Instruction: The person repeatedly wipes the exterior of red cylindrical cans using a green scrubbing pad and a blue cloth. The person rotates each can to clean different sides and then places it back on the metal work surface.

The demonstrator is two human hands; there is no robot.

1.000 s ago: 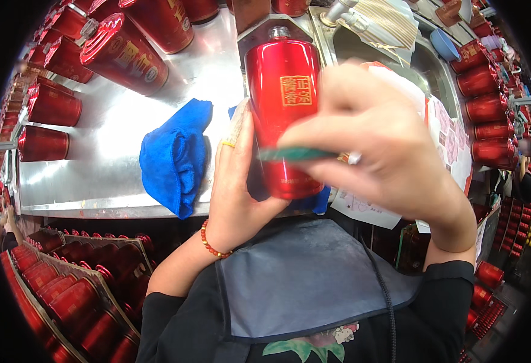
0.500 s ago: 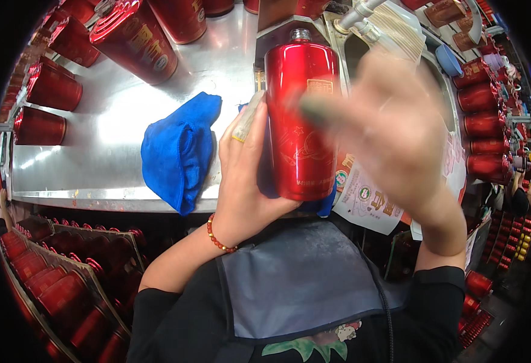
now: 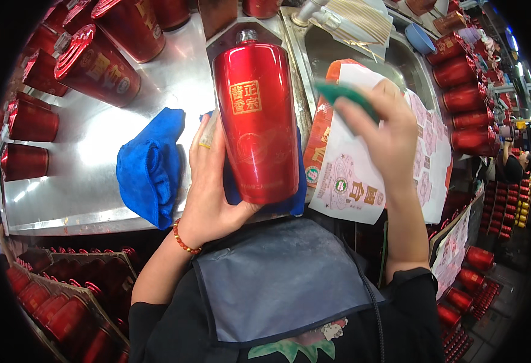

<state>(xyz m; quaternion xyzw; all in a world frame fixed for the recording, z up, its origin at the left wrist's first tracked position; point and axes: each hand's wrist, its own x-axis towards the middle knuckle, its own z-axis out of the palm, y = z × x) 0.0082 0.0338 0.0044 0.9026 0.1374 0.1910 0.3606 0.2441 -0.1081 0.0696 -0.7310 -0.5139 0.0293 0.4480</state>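
A glossy red bottle (image 3: pixel 262 130) with a bare threaded neck lies in front of me, its neck pointing away. My left hand (image 3: pixel 208 181), with a wrapped fingertip, is closed along the bottle's left side and lower end. A gold square mark (image 3: pixel 245 97) sits at the left of the bottle's upper face, with fainter line patterns below. To the right, apart from the bottle, my blurred right hand (image 3: pixel 386 130) grips a flat green scraper (image 3: pixel 347 98). Beneath that hand are white printed decal sheets (image 3: pixel 353 187). Blue cloth (image 3: pixel 298 196) shows under the bottle.
A crumpled blue cloth (image 3: pixel 150 169) lies on the metal table (image 3: pixel 90 202) at left. Several finished-looking red bottles (image 3: pixel 99 66) stand around the table's left and back. A sink (image 3: pixel 332 51) with a tap is at the back right, beside a blue bowl (image 3: pixel 419 39). Racks of red bottles (image 3: pixel 66 314) stand below.
My right hand has drawn back from over the bottle to the right, taking the green scraper with it. The gold mark now sits toward the bottle's left side. The view has shifted.
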